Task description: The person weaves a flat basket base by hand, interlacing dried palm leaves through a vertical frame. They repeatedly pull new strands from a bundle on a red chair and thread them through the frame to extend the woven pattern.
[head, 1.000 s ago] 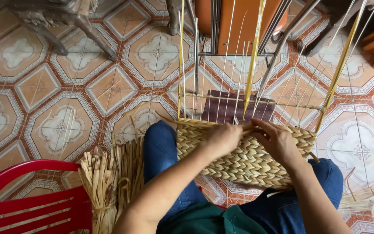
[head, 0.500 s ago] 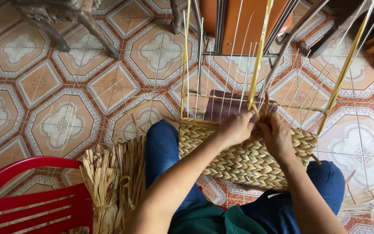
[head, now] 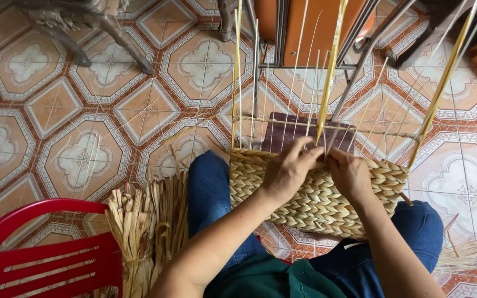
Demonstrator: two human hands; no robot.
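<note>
Both hands [head: 318, 171] stay pinching strands at the woven basket [head: 316, 193] rim, barely shifted.

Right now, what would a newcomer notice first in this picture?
First, the half-woven straw basket on the person's lap, with thin upright stakes rising from its rim. The left hand and right hand work together at its top edge. A bundle of dried straw lies beside a red chair, lower left.

- Blue denim jeans [head: 208, 193] cover both legs.
- A dark green top [head: 271, 278] shows at the waist.
- Both forearms are bare, with no sleeves, rings or watch visible.
</note>
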